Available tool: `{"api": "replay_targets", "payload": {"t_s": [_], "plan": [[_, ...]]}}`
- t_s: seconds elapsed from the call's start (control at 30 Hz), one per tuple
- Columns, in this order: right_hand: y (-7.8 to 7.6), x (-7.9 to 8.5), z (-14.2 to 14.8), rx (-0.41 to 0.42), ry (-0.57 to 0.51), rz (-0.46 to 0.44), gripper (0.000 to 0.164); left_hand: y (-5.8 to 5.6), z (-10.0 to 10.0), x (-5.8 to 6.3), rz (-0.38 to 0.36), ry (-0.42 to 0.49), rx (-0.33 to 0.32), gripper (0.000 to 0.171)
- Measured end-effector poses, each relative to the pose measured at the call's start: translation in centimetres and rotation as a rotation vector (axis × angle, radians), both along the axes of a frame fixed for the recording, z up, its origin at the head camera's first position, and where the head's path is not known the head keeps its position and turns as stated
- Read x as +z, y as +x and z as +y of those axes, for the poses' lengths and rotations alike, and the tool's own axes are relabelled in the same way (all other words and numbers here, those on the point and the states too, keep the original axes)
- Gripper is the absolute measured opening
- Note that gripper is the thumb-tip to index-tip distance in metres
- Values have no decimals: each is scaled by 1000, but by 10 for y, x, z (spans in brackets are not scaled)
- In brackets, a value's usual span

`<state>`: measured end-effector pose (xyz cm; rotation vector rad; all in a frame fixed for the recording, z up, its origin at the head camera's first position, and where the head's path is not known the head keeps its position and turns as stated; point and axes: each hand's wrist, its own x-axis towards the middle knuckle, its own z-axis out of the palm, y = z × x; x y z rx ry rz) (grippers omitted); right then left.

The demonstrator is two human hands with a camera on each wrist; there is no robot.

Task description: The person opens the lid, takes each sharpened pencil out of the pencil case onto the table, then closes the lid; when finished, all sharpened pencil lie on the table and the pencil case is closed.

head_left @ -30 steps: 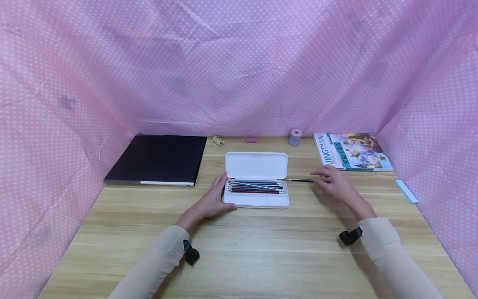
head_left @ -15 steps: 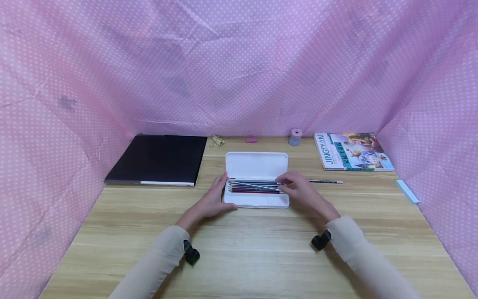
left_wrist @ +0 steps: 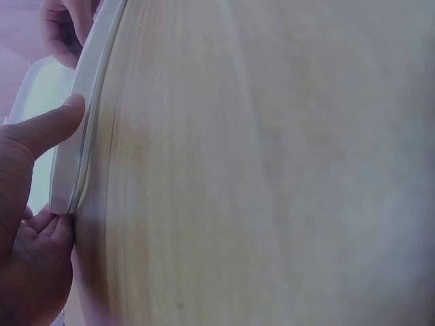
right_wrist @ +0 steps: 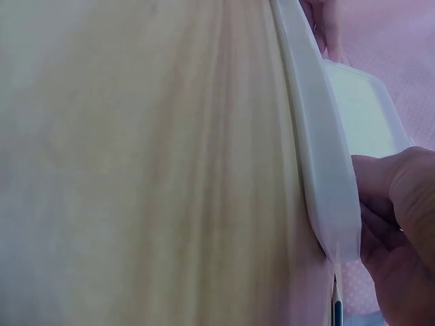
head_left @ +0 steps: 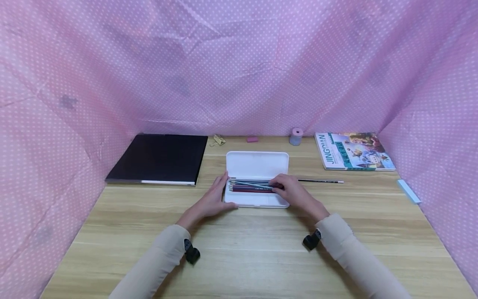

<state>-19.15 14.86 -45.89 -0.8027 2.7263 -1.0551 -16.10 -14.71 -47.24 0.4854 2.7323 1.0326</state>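
Note:
An open white pencil case (head_left: 257, 201) lies on the wooden table with several pencils (head_left: 248, 187) in its tray. One light teal pencil lies slantwise over the darker ones. My left hand (head_left: 213, 199) holds the case's left end, thumb against the front wall (left_wrist: 68, 163) and fingers round the end. My right hand (head_left: 295, 193) reaches over the case's right end, its fingertips down among the pencils. In the right wrist view the fingers (right_wrist: 380, 176) are bent behind the case wall, so what they touch is hidden. A dark pencil (head_left: 321, 181) lies on the table, right of the case.
At the left lies a black folder (head_left: 160, 160). Along the back are gold binder clips (head_left: 218, 141), a pink eraser (head_left: 252, 139) and a small pink-and-blue cylinder (head_left: 296, 137). A magazine (head_left: 354, 151) and a light blue strip (head_left: 408, 191) lie at the right, by the pink cloth (head_left: 239, 74).
My right hand has left the dark pencil on the table and moved left, over the case and in among its pencils. My left hand has stayed on the case.

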Motion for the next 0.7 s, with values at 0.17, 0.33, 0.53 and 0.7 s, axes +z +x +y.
{"api": "replay_targets", "payload": {"t_s": [0.17,0.33,0.53,0.7], "plan": [[3,3,0,-16,-13,-46,22,0,0,1,4,-7,1,118],[8,9,9,-29,-65,-80,24,2,0,-1,4,-4,0,118],[10,18,39,-50,-54,29,24,1,1,-3,-2,-4,6,118],[9,21,76,-61,-35,148,24,1,0,-2,-5,1,10,118]]}}
